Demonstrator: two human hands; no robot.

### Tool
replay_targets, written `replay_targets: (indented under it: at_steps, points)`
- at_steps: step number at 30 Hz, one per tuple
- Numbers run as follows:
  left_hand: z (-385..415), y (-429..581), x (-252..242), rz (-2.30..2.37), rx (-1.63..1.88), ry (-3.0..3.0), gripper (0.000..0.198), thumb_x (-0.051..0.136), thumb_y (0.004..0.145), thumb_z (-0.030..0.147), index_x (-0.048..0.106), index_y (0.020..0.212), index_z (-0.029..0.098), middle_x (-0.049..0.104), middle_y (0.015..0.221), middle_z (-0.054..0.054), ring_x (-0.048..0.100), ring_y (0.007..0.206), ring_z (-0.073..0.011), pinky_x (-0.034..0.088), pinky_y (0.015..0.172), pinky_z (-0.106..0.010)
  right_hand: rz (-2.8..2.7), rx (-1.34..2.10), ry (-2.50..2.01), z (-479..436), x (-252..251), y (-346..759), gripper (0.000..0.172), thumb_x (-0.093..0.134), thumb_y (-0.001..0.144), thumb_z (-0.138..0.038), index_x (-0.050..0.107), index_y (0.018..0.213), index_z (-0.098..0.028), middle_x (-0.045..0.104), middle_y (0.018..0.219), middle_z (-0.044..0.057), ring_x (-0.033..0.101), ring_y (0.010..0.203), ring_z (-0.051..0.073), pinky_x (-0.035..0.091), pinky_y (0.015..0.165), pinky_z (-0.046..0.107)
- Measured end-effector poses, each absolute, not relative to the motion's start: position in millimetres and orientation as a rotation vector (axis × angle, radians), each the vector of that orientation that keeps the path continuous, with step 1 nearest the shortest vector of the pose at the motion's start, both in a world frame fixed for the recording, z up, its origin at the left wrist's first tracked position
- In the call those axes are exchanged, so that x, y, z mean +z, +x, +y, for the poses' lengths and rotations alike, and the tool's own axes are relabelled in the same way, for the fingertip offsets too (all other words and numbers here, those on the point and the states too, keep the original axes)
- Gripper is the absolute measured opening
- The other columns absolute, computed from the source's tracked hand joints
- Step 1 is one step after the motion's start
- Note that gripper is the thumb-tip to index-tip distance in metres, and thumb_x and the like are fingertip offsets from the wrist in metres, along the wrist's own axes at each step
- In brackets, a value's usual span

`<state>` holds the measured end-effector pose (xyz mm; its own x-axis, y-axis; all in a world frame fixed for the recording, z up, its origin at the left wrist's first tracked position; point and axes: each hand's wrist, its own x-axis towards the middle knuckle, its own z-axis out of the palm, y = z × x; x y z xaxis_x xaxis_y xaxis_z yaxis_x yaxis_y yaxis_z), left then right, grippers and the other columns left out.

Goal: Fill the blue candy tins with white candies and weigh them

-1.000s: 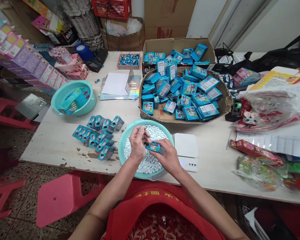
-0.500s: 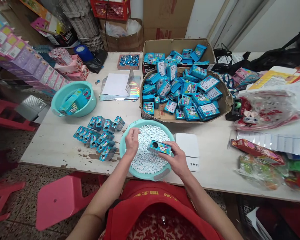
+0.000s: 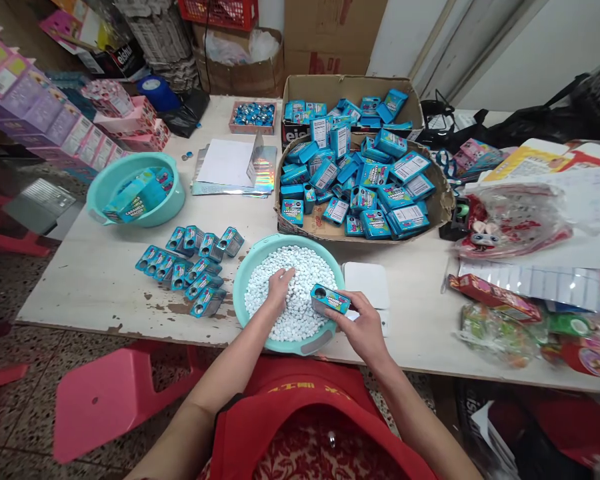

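Far left of the candy basin (image 3: pixel 239 287), a second turquoise basin (image 3: pixel 153 217) carries blue packaging. Nearer in, still left of the candy basin, a cluster of opened blue boxes (image 3: pixel 203 269) stands on the surface (image 3: pixel 97 287), round holes showing on top.

Now inside the candy basin: the left hand (image 3: pixel 279 288) is down at the white candies (image 3: pixel 307 270), fingers loosely curled. Whether they have hold of any, I can't tell. A light pinch looks best here; a hard grab would likely scatter them.

Over the candy basin's right part sits the Caramelo Macizo box (image 3: pixel 331 301), hole uppermost, at the end towards the left hand. Lovely position: above the basin, any stray candy should drop back in. The right hand (image 3: pixel 364 325) is closed round the box's other end, hole unobstructed; keep that grip firm without squashing the walls, and hold it steady. Just right of the candy basin, the white scale (image 3: pixel 366 283).
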<state>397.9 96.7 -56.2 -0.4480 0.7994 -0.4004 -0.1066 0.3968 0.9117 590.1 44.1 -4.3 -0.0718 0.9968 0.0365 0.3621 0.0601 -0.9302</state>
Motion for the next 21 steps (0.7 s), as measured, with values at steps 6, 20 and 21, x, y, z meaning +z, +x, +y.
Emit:
replay_targets:
  at_steps: [6,20,21]
  points:
    - [79,404,6,1.161,1.345,0.410,0.026,0.065,0.064,0.038,0.050,0.071,0.018,0.052,0.061,0.002,0.049,0.049,-0.0105,0.034,0.044,-0.021,-1.820,0.935,-1.405,49,-2,574,0.029,0.071,0.074,-0.036,0.066,0.100,-0.022,0.065,0.095,0.007,0.062,0.093,0.026,0.050,0.078,0.039]
    - [85,423,50,1.203,1.745,0.451,0.033,0.072,0.068,0.039,0.047,0.067,0.017,0.049,0.059,0.005,0.050,0.048,-0.0071,0.046,0.051,-0.022,-1.857,0.861,-1.214,59,15,556,0.029,0.071,0.076,-0.035,0.065,0.102,-0.024,0.064,0.095,0.006,0.061,0.092,0.025,0.049,0.081,0.038]
    - [85,423,50,1.190,1.745,0.461,0.033,0.072,0.068,0.039,0.046,0.067,0.018,0.048,0.059,0.006,0.048,0.046,-0.0066,0.047,0.051,-0.023,-1.845,0.858,-1.209,59,15,556,0.029,0.071,0.076,-0.035,0.065,0.103,-0.025,0.064,0.095,0.006,0.061,0.092,0.025,0.049,0.082,0.038]
